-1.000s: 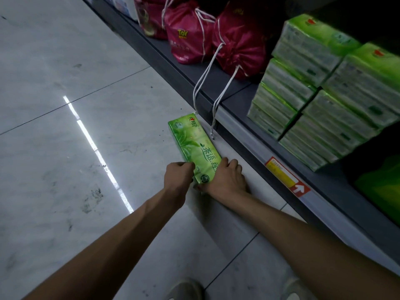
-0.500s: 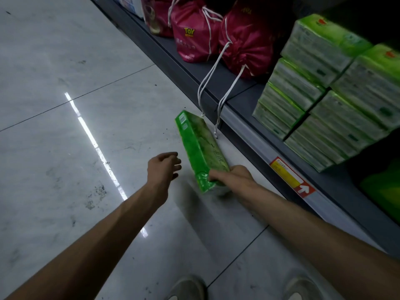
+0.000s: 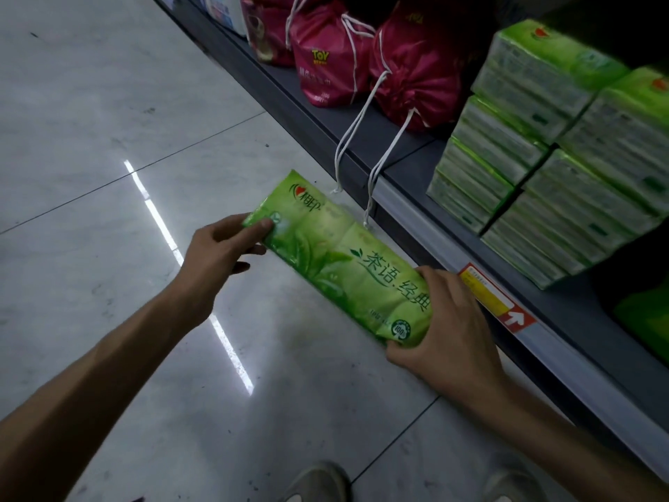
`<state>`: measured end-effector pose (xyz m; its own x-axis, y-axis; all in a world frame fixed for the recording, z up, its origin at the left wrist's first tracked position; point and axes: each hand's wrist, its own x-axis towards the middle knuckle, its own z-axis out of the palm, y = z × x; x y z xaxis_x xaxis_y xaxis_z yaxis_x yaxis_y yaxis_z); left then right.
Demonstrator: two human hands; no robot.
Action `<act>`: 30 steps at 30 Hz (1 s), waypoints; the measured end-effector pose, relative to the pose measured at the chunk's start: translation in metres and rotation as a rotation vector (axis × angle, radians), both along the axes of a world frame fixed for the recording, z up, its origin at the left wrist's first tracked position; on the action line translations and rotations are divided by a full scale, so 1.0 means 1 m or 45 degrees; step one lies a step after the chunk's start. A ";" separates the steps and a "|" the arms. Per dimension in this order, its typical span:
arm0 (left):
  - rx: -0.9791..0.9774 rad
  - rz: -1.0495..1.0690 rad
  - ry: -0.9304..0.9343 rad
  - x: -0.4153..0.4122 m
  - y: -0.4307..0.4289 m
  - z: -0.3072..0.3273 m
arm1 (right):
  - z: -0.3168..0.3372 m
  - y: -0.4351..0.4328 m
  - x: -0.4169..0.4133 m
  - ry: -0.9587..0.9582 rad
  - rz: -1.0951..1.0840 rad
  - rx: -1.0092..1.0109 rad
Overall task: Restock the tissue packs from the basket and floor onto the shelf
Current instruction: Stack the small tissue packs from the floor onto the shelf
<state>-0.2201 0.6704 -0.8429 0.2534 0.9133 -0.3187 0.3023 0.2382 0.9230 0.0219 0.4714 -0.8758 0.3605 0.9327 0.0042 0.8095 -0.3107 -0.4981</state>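
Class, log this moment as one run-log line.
long green plastic tissue pack: held above pale tiled floor | left hand: grips far end | right hand: grips near end | dark grey shelf: pack not yet placed

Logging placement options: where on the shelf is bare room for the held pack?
Bare shelf lies between the red bags and the green stacks, with drawstrings hanging across it. The stacks themselves are packed tight.

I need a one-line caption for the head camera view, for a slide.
Both hands, left hand and right hand, hold a green tissue pack above the floor, beside a shelf of stacked packs.
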 end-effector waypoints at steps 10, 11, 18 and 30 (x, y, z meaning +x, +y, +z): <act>0.200 -0.303 0.177 -0.035 -0.022 0.027 | 0.007 -0.005 0.022 -0.802 0.173 0.729; 0.275 -0.313 0.220 -0.036 -0.026 0.027 | 0.006 -0.005 0.026 -0.870 0.190 0.808; 0.673 -0.178 0.126 -0.036 -0.048 0.021 | 0.016 -0.003 0.028 -0.327 0.010 0.871; 1.397 -0.269 0.425 -0.039 -0.058 0.004 | 0.018 -0.013 0.014 0.065 -0.360 0.762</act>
<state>-0.2590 0.6119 -0.8394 0.4862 0.6898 0.5364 0.5070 -0.7227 0.4698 0.0356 0.4586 -0.8575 0.6046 0.6440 0.4687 0.7084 -0.1657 -0.6861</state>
